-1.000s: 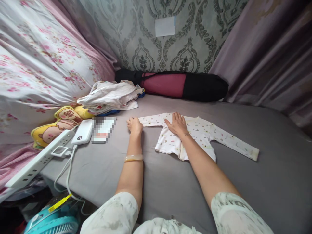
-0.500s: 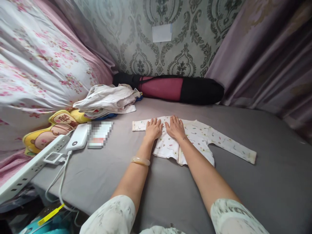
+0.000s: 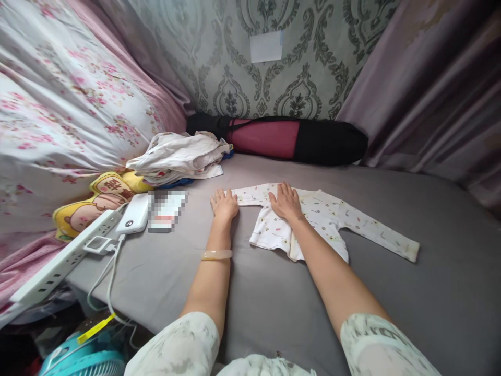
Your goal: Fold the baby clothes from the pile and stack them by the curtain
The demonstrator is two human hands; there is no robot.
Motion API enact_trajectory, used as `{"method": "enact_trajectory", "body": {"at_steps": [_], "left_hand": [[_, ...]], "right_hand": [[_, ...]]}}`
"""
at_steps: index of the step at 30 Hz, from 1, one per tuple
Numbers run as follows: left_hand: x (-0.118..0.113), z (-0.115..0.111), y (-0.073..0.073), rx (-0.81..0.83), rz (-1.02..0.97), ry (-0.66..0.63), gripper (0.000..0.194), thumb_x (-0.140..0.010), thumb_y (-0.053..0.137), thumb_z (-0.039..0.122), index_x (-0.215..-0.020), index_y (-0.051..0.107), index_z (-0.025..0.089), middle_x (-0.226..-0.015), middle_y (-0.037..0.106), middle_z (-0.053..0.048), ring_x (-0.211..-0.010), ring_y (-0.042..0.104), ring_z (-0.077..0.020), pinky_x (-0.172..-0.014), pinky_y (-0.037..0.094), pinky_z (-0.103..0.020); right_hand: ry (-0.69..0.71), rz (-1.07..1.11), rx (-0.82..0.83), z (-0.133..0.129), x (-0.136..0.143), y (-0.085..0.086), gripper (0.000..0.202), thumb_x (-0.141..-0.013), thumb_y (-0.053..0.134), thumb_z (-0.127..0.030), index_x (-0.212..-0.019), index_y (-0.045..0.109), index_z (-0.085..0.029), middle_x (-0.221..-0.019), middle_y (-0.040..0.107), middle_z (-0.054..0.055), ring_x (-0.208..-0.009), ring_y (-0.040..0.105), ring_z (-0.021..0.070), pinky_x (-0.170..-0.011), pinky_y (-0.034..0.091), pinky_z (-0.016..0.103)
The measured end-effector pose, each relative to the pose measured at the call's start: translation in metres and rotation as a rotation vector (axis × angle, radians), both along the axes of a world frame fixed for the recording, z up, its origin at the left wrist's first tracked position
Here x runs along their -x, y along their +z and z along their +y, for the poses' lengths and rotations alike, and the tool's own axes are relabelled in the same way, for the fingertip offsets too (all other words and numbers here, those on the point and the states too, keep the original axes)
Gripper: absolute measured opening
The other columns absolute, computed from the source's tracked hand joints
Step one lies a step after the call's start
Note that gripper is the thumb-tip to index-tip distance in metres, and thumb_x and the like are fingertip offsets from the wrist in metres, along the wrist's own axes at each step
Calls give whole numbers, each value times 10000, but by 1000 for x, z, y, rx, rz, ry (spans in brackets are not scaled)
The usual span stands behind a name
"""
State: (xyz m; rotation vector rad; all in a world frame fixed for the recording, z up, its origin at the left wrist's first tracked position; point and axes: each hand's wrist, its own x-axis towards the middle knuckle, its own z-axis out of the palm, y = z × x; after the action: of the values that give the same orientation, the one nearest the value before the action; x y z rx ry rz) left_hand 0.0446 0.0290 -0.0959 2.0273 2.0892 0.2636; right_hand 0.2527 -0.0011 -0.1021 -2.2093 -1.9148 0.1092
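Observation:
A small white long-sleeved shirt (image 3: 321, 219) with a scattered print lies spread on the grey bed sheet (image 3: 274, 297), its sleeves stretched out to both sides. My left hand (image 3: 225, 204) rests flat over the cuff end of the left-hand sleeve, fingers apart, and a pale bangle circles that wrist. On the upper part of the shirt's body, near that sleeve's shoulder, my right hand (image 3: 285, 202) lies flat with its fingers stretched out. Neither hand grips the cloth.
A pile of white clothes (image 3: 180, 156) lies at the back left, beside a long black and maroon bag (image 3: 266, 138) along the wall. To the left are a power strip (image 3: 66, 256), a white power bank (image 3: 133, 214), a blurred-out flat item (image 3: 167, 211) and a yellow cushion (image 3: 92, 209).
My left hand has slid left along the sleeve, from the shirt's shoulder to the cuff. My right hand stays on the shirt's body. The view has shifted slightly.

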Motion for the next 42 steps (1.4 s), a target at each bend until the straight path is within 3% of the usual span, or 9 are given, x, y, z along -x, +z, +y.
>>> {"method": "enact_trajectory", "body": {"at_steps": [7,12,16,18,22,26,31,35,42], "left_hand": [[-2,2,1,-170,-50,80,435,-944,318,256,-1299,533,126,-1463,434,-209,-1403,298,-361,-1102,215,-614],[-11,-4,17,-321,-148,99,358,-917,437,269,-1214,580,130,-1271,566,-204,-1219,477,-344,-1024,330,-508],[-18,-10,33,-323,-223,27,330,-926,446,253,-1182,601,113,-1202,599,-185,-1164,495,-344,-980,333,-507],[-27,-14,41,-324,-269,-48,281,-925,452,236,-1123,626,136,-1120,641,-149,-1112,526,-318,-962,344,-485],[-65,-35,57,-311,-350,-346,178,-898,494,199,-960,660,195,-978,689,-76,-997,590,-252,-927,368,-400],[-113,-88,62,-235,-329,-820,188,-879,490,154,-899,671,204,-937,698,-57,-949,605,-219,-915,367,-366],[-151,-161,55,-154,-134,-1293,175,-894,549,285,-1020,645,213,-1049,658,-77,-1005,565,-238,-888,376,-391],[-160,-187,45,-197,26,-1388,217,-917,508,286,-1096,613,221,-1133,602,-88,-1031,523,-250,-846,389,-395],[-164,-186,29,-289,110,-1399,270,-983,365,279,-1054,609,188,-1075,601,-100,-981,534,-238,-808,405,-378]], "right_hand": [[1,41,29,1,1,1,688,-985,203,-497,-1510,272,-57,-1599,192,135,-1472,125,247,-1183,64,424],[8,277,91,-4,-10,28,641,-994,202,-495,-1530,259,-149,-1613,164,88,-1483,104,216,-1186,122,397],[-67,441,-168,-28,-46,44,539,-997,253,-386,-1456,411,-152,-1490,446,86,-1368,401,168,-1112,310,298],[-118,503,-249,-49,-74,43,468,-977,311,-321,-1347,541,-151,-1297,631,82,-1192,575,166,-1018,416,286],[-311,563,-274,-99,-126,36,355,-911,429,-232,-1136,680,-123,-1006,741,84,-910,685,180,-852,510,293],[-340,451,-214,-136,-151,31,235,-812,576,-193,-971,746,-161,-931,748,53,-868,677,186,-822,503,279],[-229,270,-41,-147,-152,30,283,-781,590,-126,-1009,742,-195,-990,733,39,-922,655,180,-829,478,252],[-217,133,14,-148,-146,30,384,-780,523,-42,-1064,714,-217,-1130,675,55,-1024,617,170,-888,445,238],[-252,52,-1,-153,-135,34,360,-878,448,-138,-1108,695,-265,-1234,603,60,-1112,571,222,-916,443,299]]}}
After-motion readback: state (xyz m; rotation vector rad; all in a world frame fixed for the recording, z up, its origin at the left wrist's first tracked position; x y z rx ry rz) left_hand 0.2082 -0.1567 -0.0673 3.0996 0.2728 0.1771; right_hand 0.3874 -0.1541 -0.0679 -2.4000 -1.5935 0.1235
